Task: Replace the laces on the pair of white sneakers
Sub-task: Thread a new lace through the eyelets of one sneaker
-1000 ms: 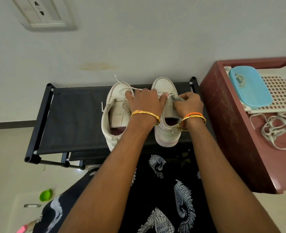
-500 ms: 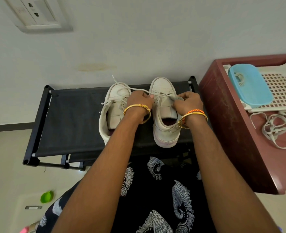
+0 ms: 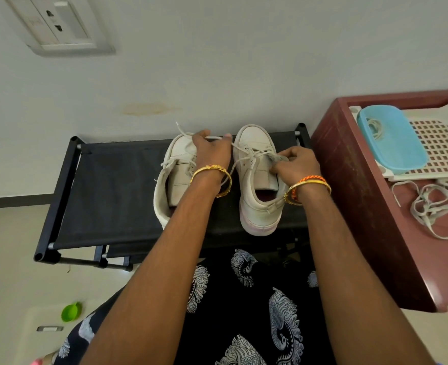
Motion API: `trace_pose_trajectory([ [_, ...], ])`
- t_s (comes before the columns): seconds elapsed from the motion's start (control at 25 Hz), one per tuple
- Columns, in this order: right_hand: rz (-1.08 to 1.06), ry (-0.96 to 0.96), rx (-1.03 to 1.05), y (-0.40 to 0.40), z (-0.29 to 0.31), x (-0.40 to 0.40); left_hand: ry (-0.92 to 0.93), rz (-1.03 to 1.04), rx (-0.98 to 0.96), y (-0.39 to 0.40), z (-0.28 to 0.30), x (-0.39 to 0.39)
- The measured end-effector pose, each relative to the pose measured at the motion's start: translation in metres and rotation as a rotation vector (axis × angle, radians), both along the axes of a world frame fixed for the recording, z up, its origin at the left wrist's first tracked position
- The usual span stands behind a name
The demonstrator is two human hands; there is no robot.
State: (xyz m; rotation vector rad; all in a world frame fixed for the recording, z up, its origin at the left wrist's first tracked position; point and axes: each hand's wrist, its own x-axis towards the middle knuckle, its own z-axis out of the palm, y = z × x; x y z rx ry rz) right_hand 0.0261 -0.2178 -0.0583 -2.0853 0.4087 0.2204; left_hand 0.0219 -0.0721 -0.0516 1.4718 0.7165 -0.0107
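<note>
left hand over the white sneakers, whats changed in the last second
The left hand has moved left and away from the right white sneaker, drawing a white lace end out taut over the left white sneaker. The right hand still pinches the lace at the right sneaker's eyelets. Both sneakers stay on the black fabric rack.

Left hand (image 3: 212, 151) pulls lace (image 3: 240, 150) from right sneaker (image 3: 257, 177); right hand (image 3: 295, 164) pinches it
</note>
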Motion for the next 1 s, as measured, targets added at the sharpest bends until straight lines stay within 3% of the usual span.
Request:
trace_pose_trajectory([
  [0.12, 0.134, 0.045, -0.013, -0.002, 0.004, 0.003, -0.183, 0.071, -0.091, -0.002, 0.015, -0.002],
  [0.2, 0.201, 0.045, 0.108, -0.005, 0.014, 0.005, -0.288, -0.028, -0.053, -0.006, 0.023, -0.006],
  [0.32, 0.218, -0.136, 0.279, -0.011, 0.033, 0.008, -0.401, -0.227, -0.011, -0.013, 0.025, -0.008],
  [0.44, 0.398, -0.264, 0.202, -0.013, 0.043, 0.003, -0.438, -0.417, 0.091, -0.017, 0.025, -0.01],
  [0.56, 0.572, -0.275, 0.263, -0.015, 0.042, 0.0, -0.46, -0.474, 0.1, -0.015, 0.029, -0.012],
  [0.64, 0.59, -0.278, 0.342, -0.018, 0.04, 0.001, -0.48, -0.445, 0.122, -0.01, 0.029, -0.012],
  [0.76, 0.45, -0.292, 0.409, -0.029, 0.036, 0.005, -0.457, -0.304, 0.173, -0.001, 0.026, -0.013],
  [1.0, 0.229, -0.333, 0.352, -0.054, 0.029, 0.011, -0.275, 0.064, 0.223, 0.016, 0.012, -0.008],
])
